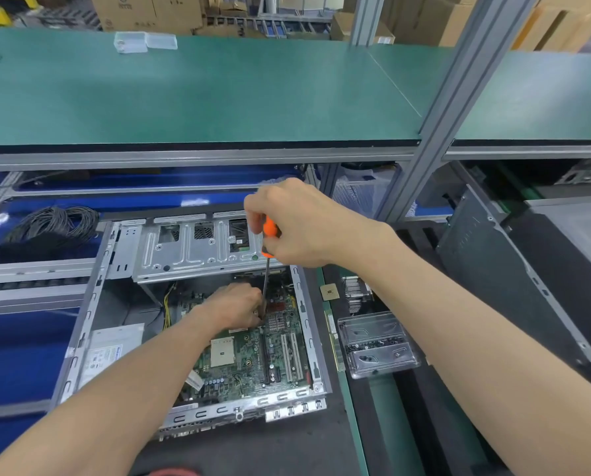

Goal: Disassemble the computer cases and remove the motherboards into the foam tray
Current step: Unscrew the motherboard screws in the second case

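An open grey computer case [308, 324] lies on the bench with a green motherboard [253, 359] inside it. Above the case, my right hand [297, 225] grips the orange handle of a screwdriver [270, 231]. Its dark shaft runs down to the board near a small heatsink. My left hand [234, 307] rests on the motherboard, fingers curled around the lower end of the shaft. The tip is hidden behind those fingers. A power supply [110, 352] sits in the left part of the case.
A clear plastic tray [378, 343] holding screws lies right of the case, with a loose CPU chip [329, 292] and a heatsink [356, 292] beyond it. Another case panel [514, 280] leans at right. Coiled black cables [53, 225] lie at left. A green shelf [198, 94] hangs overhead.
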Demonstrator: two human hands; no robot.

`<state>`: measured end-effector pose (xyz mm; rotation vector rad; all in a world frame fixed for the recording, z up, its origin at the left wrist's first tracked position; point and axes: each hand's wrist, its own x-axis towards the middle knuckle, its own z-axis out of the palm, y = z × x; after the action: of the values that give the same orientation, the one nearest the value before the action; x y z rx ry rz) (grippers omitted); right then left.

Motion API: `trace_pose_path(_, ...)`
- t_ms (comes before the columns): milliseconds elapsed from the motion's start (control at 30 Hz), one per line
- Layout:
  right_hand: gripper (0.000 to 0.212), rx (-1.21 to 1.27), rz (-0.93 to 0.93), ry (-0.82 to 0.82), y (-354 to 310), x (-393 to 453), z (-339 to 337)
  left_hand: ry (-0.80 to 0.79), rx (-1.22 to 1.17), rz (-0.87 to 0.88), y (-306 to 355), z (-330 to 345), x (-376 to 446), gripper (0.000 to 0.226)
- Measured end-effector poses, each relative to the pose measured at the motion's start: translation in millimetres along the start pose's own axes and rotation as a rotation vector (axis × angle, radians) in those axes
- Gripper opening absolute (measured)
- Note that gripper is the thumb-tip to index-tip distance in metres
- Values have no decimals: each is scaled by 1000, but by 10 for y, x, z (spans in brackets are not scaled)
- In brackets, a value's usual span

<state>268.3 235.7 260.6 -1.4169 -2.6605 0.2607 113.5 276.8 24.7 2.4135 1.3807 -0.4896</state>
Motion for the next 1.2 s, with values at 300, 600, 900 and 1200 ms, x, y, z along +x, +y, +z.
trace_pose_path(300, 13, 27, 57, 101, 67, 21, 97, 38, 41, -1, 36, 122, 81, 36)
trace_pose_path(600, 19, 74, 82, 132, 118, -40, 68, 35, -45, -9, 96, 85, 67, 39)
trace_pose_path(900, 16, 62, 155, 358, 131, -97, -134, 93, -435, 17, 41, 85, -65, 5)
trace_pose_path(1200, 15, -13, 180, 273, 58, -72, 26, 84, -1931, -44, 33, -33, -547, 35)
